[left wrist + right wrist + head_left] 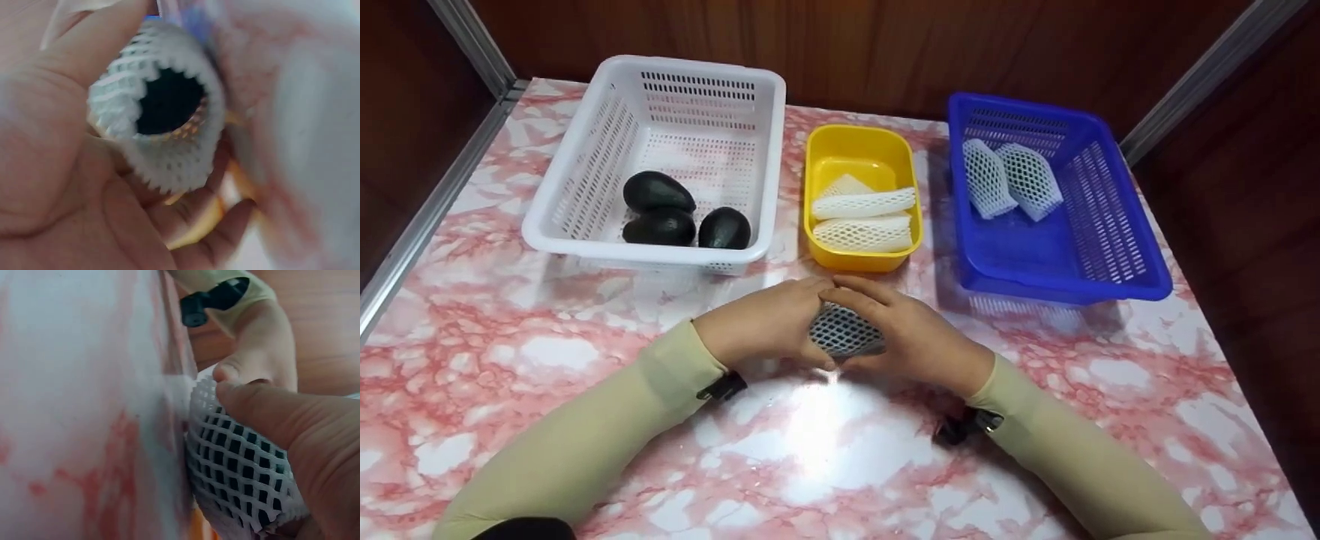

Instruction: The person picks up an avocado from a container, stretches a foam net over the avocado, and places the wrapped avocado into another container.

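Between both hands, over the table in front of the yellow box, is an avocado (169,104) inside a white foam net sleeve (844,330). The left hand (765,321) holds it from the left, thumb on one side and fingers on the other. From the right, the right hand (919,334) grips the netting, its thumb lying along the sleeve in the right wrist view. Dark fruit skin shows through the stretched mesh (236,461). In the left wrist view the sleeve's jagged end gapes past the fruit.
At the left, a white basket (652,253) contains three bare avocados (660,191). The yellow box (859,260) at the centre holds several flat foam sleeves (864,234). Inside the blue basket (1035,279) at the right lie two sleeved fruits (1030,180). Dark panels border the table.
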Tool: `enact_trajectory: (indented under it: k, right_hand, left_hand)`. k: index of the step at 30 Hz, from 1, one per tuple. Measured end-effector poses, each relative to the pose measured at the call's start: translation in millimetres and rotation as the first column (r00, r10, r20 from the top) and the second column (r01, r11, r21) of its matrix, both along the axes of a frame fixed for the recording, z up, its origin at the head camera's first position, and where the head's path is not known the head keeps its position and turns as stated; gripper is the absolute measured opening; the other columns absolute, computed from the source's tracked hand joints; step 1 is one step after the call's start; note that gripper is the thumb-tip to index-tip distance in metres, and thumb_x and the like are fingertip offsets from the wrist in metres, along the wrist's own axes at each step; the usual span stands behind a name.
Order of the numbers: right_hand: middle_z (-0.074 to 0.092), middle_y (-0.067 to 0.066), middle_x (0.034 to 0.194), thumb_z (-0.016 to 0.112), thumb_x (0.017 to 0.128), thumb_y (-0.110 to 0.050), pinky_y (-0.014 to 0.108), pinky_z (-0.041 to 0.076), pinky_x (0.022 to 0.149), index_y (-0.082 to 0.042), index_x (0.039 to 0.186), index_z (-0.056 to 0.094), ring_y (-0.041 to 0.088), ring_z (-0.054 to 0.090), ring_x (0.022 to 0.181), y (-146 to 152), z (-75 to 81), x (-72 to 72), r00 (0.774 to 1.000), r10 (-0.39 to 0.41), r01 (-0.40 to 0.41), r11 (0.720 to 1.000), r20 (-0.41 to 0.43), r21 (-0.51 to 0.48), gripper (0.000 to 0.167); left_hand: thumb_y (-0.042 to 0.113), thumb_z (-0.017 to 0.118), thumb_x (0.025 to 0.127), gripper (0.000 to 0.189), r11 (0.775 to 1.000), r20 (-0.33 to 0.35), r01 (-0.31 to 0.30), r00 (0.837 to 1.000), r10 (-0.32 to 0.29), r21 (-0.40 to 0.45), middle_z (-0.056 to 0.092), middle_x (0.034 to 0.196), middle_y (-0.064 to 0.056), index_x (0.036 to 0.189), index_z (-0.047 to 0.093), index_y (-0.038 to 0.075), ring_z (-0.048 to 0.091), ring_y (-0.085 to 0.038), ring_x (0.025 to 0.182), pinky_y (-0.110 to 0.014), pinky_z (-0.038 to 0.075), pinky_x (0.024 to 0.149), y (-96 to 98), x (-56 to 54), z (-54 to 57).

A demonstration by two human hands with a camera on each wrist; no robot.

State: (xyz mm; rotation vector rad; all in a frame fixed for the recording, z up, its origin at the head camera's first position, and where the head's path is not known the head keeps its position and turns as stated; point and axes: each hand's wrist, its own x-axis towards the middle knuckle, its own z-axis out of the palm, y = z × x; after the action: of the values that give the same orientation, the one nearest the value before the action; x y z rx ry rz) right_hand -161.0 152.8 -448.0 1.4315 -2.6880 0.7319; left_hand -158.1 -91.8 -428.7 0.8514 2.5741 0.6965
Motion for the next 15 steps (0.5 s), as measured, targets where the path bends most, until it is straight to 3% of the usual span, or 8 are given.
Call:
enact_trajectory:
  k: [7,15]
  right_hand:
    - [0.057,0.005,0.159,0.097,0.084,-0.030,0.047,0.058,0.113,-0.033,0.159,0.055,0.029,0.067,0.135,-1,-7.6,-1.4,1.000,-0.005,0.004,0.999,0.026,0.031,0.085]
    - [0.060,-0.001,0.153,0.095,0.086,-0.031,0.043,0.060,0.109,-0.035,0.155,0.058,0.024,0.071,0.124,-1,-6.5,-2.1,0.999,-0.029,0.027,0.998,0.025,0.062,0.078]
  left_hand:
    - [0.043,0.097,0.079,0.086,0.970,-0.037,-0.059,0.998,0.052,-0.235,0.067,0.135,-0.018,0.144,0.059,0.003,0.067,-0.037,0.119,-0.052,0.057,0.108,-11.4,4.0,13.3]
    - [0.033,0.101,0.072,0.082,0.949,-0.143,-0.033,0.990,-0.013,-0.315,0.058,0.126,-0.024,0.135,0.061,-0.002,0.055,-0.041,0.104,-0.052,0.059,0.089,-15.2,11.8,10.3]
